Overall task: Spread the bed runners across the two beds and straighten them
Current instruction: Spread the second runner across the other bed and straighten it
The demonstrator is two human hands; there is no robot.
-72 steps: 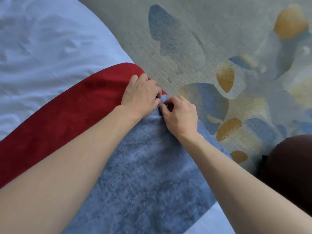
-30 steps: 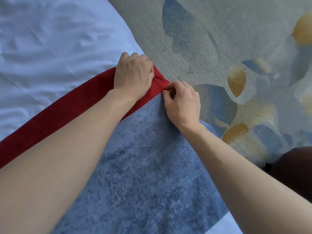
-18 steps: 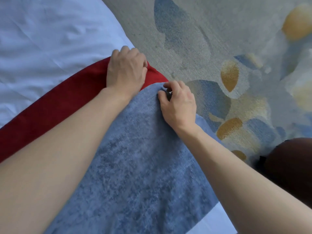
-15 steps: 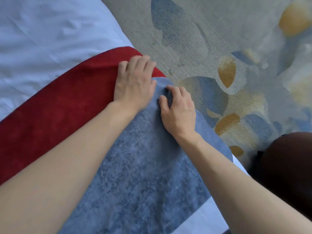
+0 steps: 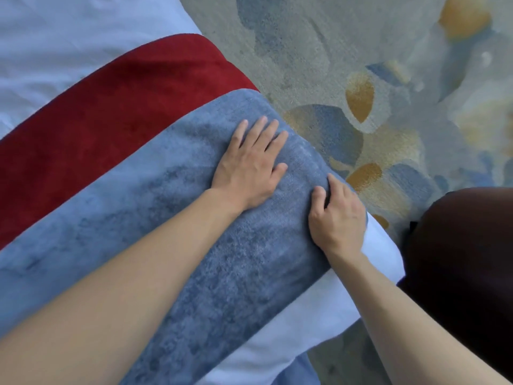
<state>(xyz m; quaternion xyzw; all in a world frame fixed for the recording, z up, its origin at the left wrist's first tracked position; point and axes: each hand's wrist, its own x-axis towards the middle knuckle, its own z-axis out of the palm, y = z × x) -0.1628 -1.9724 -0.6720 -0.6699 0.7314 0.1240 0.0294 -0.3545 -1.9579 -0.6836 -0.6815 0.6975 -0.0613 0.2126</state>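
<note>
A grey-blue bed runner [image 5: 155,218] lies across the white bed [image 5: 55,45], with a red runner [image 5: 111,95] beside it on the far side; both hang over the bed's edge. My left hand [image 5: 249,165] lies flat on the blue runner near the edge, fingers straight and spread. My right hand [image 5: 337,215] sits at the runner's near corner by the bed's edge, fingers curled into the blue fabric with the thumb on top.
Patterned carpet [image 5: 347,51] in grey, blue and ochre covers the floor to the right of the bed. A dark brown rounded thing [image 5: 466,259] sits at the lower right, close to the bed corner. White sheet [image 5: 319,315] shows below the blue runner.
Both hands have slid from the seam between the red and blue runners down onto the blue runner. The left hand has flattened out. More of the red runner is uncovered.
</note>
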